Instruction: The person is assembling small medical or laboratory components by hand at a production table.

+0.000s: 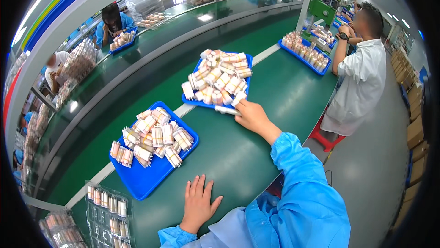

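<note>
Reaching across the green tabletop [270, 83], the right hand [252, 116] has its fingers curled narrow at the near right corner of the far blue tray [194, 102], against a pale cylinder [239, 98] there. Whether it grips that piece or only touches it, I cannot tell. A long white piece [227, 110], blurred, shows beside the thumb at the tray's near edge; how it is held is unclear too.

The left hand [198, 204] lies palm down on the tabletop, fingers loosely spread and holding nothing, probably steadying the body while the other arm stretches out.

Banded cylinders [222, 80] are heaped loose in the far tray, whose raised rim likely keeps such round pieces from rolling off. Nearer and to the left, a second blue tray [143, 179] carries another pile [158, 134] toward its far end, leaving its near end bare. Both trays sit within arm's reach, which seems handy for picking.

At the lower left, a clear plastic tray [95, 216] has cylinders standing in rows, its compartments apparently there to keep them apart. Stacked packs [62, 225] lie just beside it.
</note>
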A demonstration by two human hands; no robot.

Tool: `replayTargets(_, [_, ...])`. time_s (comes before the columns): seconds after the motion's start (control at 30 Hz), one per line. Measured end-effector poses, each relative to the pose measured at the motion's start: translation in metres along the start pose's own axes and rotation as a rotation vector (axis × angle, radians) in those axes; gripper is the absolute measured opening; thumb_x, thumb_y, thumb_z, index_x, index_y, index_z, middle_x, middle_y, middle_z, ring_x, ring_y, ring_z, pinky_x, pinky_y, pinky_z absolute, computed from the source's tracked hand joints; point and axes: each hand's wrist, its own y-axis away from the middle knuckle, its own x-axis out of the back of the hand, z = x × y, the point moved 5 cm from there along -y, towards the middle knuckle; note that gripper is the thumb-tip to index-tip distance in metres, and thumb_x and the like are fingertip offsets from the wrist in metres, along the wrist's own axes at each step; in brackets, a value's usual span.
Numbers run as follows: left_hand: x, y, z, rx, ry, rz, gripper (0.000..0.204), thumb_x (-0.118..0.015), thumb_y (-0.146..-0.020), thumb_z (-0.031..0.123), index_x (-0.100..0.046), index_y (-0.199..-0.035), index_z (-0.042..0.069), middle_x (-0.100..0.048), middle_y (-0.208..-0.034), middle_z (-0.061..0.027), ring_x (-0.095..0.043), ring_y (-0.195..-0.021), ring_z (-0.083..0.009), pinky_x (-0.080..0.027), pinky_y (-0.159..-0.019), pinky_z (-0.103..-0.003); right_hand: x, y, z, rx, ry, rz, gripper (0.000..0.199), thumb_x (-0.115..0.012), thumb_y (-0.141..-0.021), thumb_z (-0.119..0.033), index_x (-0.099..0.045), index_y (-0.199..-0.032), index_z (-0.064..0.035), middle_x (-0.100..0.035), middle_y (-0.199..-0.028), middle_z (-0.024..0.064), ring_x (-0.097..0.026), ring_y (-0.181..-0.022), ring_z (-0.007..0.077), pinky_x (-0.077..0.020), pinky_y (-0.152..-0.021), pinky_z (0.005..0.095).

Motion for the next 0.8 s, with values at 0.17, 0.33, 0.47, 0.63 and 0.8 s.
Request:
replayTargets(0.17, [0.003,0.000,0.003,0.008,0.001,0.008,0.061,-0.074,-0.086,0.040,-0.058,-0.133,0.005,-0.047,-0.147,-0.0220,-0.042,-0.138,-0.0413,-0.027,-0.118,-0.056,0.036,0.072,0.019,-0.104,0.048,0.024,0.024,-0.066,-0.076,-0.009,-0.065,-0.098,-0.0023,-0.064,-0.099,0.0163,-0.066,-0.090,0.0367,-0.0558,-0.078,0.0465])
replayTargets(0.33, [0.002,0.001,0.002,-0.006,0.003,0.031,0.058,-0.072,-0.088,0.041,-0.060,-0.132,0.006,-0.049,-0.146,-0.0210,-0.043,-0.138,-0.0390,-0.029,-0.117,-0.055,0.067,0.112,0.113,-0.428,0.049,0.273,0.021,-0.062,-0.076,-0.005,-0.068,-0.096,-0.0004,-0.068,-0.100,0.0172,-0.067,-0.089,0.0353,-0.0543,-0.079,0.0434])
replayTargets(0.47, [0.004,0.002,0.002,-0.002,0.009,0.041,0.056,-0.071,-0.089,0.040,-0.061,-0.131,0.006,-0.049,-0.146,-0.0208,-0.043,-0.138,-0.0387,-0.029,-0.117,-0.055,0.058,0.104,0.179,-0.698,-0.248,0.342,0.019,-0.064,-0.086,-0.011,-0.068,-0.100,0.0004,-0.070,-0.089,0.0148,-0.067,-0.078,0.0256,-0.0533,-0.073,0.0400])
replayTargets(0.63, [0.000,0.003,-0.001,-0.013,0.024,0.050,0.058,-0.074,-0.087,0.038,-0.058,-0.133,0.005,-0.048,-0.146,-0.0207,-0.042,-0.138,-0.0397,-0.028,-0.118,-0.056,0.018,0.041,0.218,-0.803,-0.836,0.183,0.025,-0.067,-0.085,-0.015,-0.069,-0.103,0.0013,-0.070,-0.085,0.0124,-0.067,-0.076,0.0240,-0.0522,-0.072,0.0404])
replayTargets(0.8, [0.001,0.004,-0.003,0.008,0.022,0.038,0.058,-0.073,-0.087,0.038,-0.058,-0.133,0.006,-0.048,-0.147,-0.0204,-0.041,-0.139,-0.0392,-0.027,-0.118,-0.056,0.009,-0.014,0.206,-0.652,-0.526,-0.012,0.020,-0.069,-0.083,-0.014,-0.072,-0.097,0.0010,-0.073,-0.088,0.0128,-0.068,-0.080,0.0220,-0.0516,-0.074,0.0357])
